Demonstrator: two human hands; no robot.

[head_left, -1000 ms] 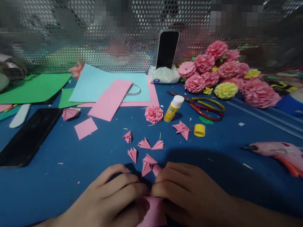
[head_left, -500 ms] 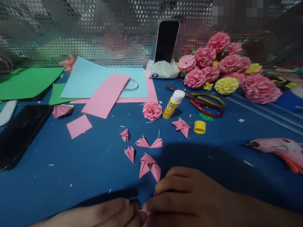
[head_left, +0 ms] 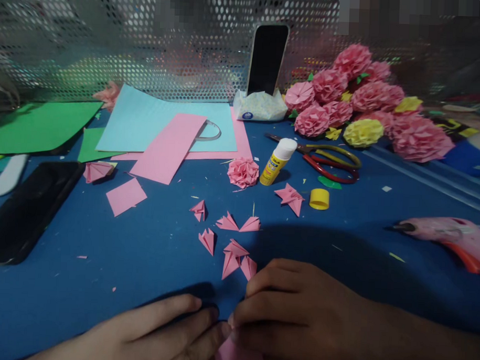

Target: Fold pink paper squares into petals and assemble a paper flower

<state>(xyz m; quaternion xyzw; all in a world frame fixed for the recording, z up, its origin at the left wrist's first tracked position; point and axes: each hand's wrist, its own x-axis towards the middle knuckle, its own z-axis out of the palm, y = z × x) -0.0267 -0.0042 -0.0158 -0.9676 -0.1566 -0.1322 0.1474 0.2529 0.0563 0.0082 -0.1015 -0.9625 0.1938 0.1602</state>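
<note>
At the bottom of the view a small piece of pink paper [head_left: 239,354] lies under my fingertips, mostly hidden. My right hand [head_left: 298,308] is closed, its bent fingertips pinching the paper's upper edge. From the other side my left hand [head_left: 167,332] meets them, its lowest fingertips on the same edge and its upper fingers stretched along the table. Just beyond are folded pink paper pieces [head_left: 231,265], several in a loose group. A pink paper star [head_left: 289,198] and a round pink paper flower [head_left: 243,173] lie farther off.
A glue stick [head_left: 278,161] stands uncapped beside its yellow cap [head_left: 319,199]. Scissors [head_left: 331,162] lie behind; a glue gun [head_left: 443,231] is at right. A black phone [head_left: 30,209] and a pink square [head_left: 126,197] lie left. Paper flowers [head_left: 351,97] are piled at the back.
My left hand's upper fingers have spread and straightened a little. More of the pink paper shows beneath my hands. The view has shifted slightly; the things on the table stay put.
</note>
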